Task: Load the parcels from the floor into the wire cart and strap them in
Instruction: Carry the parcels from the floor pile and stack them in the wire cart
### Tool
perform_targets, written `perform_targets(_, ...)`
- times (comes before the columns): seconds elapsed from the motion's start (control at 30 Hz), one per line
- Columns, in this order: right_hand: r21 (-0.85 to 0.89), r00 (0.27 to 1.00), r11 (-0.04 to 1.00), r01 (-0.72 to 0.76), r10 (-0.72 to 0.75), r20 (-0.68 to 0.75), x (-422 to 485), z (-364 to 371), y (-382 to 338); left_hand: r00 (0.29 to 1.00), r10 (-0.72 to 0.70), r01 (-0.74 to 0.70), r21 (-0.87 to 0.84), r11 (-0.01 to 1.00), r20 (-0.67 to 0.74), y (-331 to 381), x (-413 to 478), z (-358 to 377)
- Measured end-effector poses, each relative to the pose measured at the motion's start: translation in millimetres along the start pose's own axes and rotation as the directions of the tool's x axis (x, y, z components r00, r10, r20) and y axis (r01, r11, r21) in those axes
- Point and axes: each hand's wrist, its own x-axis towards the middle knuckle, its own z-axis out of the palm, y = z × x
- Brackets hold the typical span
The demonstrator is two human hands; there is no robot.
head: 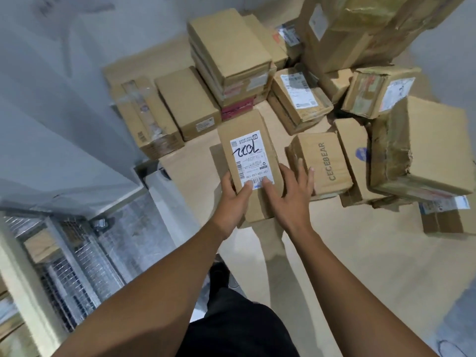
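Note:
A long cardboard parcel [248, 140] with a white shipping label and black handwriting is held up over the floor. My left hand [233, 202] grips its near left end, thumb on the label. My right hand [291, 191] has its thumb on the label and its fingers spread along the parcel's right side. The wire cart [77, 256] stands at lower left with one cardboard box [42, 246] inside it. Several more parcels lie on flattened cardboard on the floor, among them a "CECEBEAR" box [327, 163] just right of my right hand.
A stack of flat boxes [229, 55] rises behind the held parcel. Large crumpled boxes [425, 145] sit at right and a big taped carton [360, 27] at top right. A grey wall or panel [51, 99] fills the left side. My legs and shoe are below.

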Motion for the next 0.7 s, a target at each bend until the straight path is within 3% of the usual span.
perform_targets(0.13, 0.304, 0.966, 0.950, 0.074, -0.144, 0.213, -20.9, 29.8, -40.4, 0.992, 0.055, -0.073, -0.161, 0.984, -0.114, 5.0, -30.9, -58.1)
perform_targets(0.27, 0.359, 0.916, 0.932, 0.055, -0.190, 0.353, -34.3, 67.5, -90.1, 0.981, 0.074, -0.114, -0.227, 0.967, -0.179, 26.0, -51.4, -122.5)
perform_targets(0.37, 0.381, 0.864, 0.917, 0.116, -0.282, 0.417, -37.6, 97.9, -138.5, 0.942, 0.121, -0.191, -0.202, 0.961, -0.313, 42.5, -61.6, -170.7)
perform_targets(0.57, 0.424, 0.662, 0.846, 0.324, -0.523, 0.537, -77.8, 175.1, -252.9, 0.778, 0.123, -0.360, -0.278, 0.891, -0.616, 43.5, -108.3, -277.1)
perform_targets(0.7, 0.440, 0.462, 0.787, 0.433, -0.613, 0.641, -131.7, 234.7, -307.4, 0.628, 0.093, -0.441, -0.255, 0.861, -0.773, 26.4, -164.8, -353.4)
